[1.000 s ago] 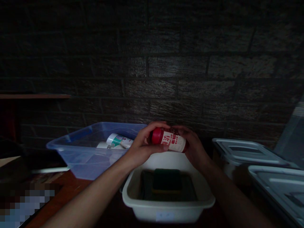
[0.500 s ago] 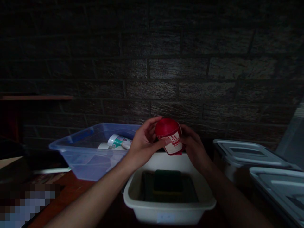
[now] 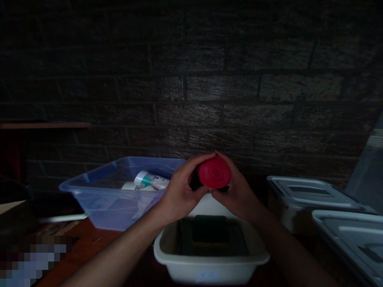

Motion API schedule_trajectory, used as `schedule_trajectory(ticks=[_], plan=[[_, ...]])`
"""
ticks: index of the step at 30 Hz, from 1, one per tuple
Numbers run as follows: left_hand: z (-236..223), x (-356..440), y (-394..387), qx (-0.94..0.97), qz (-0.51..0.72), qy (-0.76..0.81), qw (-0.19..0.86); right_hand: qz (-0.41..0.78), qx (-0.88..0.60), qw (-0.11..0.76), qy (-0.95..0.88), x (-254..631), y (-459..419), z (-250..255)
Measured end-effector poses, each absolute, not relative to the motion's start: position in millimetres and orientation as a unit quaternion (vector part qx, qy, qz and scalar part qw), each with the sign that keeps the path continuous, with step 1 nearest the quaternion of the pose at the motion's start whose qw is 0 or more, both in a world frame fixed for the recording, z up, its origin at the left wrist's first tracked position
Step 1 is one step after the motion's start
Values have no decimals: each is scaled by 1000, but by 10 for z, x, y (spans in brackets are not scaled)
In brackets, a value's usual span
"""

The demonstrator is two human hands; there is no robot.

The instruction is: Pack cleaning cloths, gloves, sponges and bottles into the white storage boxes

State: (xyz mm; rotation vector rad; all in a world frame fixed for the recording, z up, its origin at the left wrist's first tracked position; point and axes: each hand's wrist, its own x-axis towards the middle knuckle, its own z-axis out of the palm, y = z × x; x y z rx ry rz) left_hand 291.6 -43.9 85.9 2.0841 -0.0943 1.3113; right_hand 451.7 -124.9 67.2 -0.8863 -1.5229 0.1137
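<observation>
Red roll (image 3: 214,172) is up between our hands, above the far part of the white basin (image 3: 209,259). Round end faces us; long axis seems to run near to far, its tilt hard to judge. Left hand (image 3: 179,193) closes on its left side, right hand (image 3: 239,193) on its right; both grip, neither clearly nearer. Thumbs meet, or nearly, under the near end; fingertips come together over the top. Forearms rise from near left and near right, converging inward. In the basin: a dark green sponge (image 3: 211,229) on something dark, too dim to name. Left: blue tub (image 3: 98,203) holding white cylinders, one (image 3: 145,179) with a teal label. Right: two lidded boxes, one far (image 3: 311,191), one near (image 3: 347,229). Far: dark brick wall (image 3: 206,87).
</observation>
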Motion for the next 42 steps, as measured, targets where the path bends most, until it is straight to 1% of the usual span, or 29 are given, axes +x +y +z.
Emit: schedule_trajectory(ticks=[3,5,8,11,13,16,18,25,29,32,34,37,39,42], plan=[[870,2933,-443,786,507,-42,350,72,-377,656,-650,4490,-1265,691],[885,2948,-429,768,510,-41,384,131,-367,668,-634,4466,-1266,691],[914,2959,-397,735,496,-30,462,230,-375,677,-590,4456,-1242,681],[937,2946,-392,715,462,-13,525,286,-394,717,-498,4487,-1212,697],[945,2933,-410,709,444,-6,548,340,-376,736,-448,4523,-1206,732],[947,2928,-442,704,428,2,567,444,-332,717,-423,4584,-1221,794],[946,2934,-451,699,425,3,576,491,-318,699,-410,4620,-1235,819],[927,2950,-392,688,425,23,588,556,-284,684,-376,4674,-1250,828],[915,2950,-346,681,430,41,592,569,-293,675,-369,4672,-1248,838],[917,2956,-351,669,430,75,602,547,-306,670,-398,4643,-1235,821],[925,2959,-371,670,426,96,601,490,-334,684,-425,4603,-1218,787],[943,2952,-395,697,413,84,580,383,-369,712,-460,4531,-1192,719],[951,2939,-399,723,393,63,564,340,-375,706,-496,4496,-1189,682],[941,2917,-397,755,374,45,537,266,-390,666,-578,4486,-1211,650]])
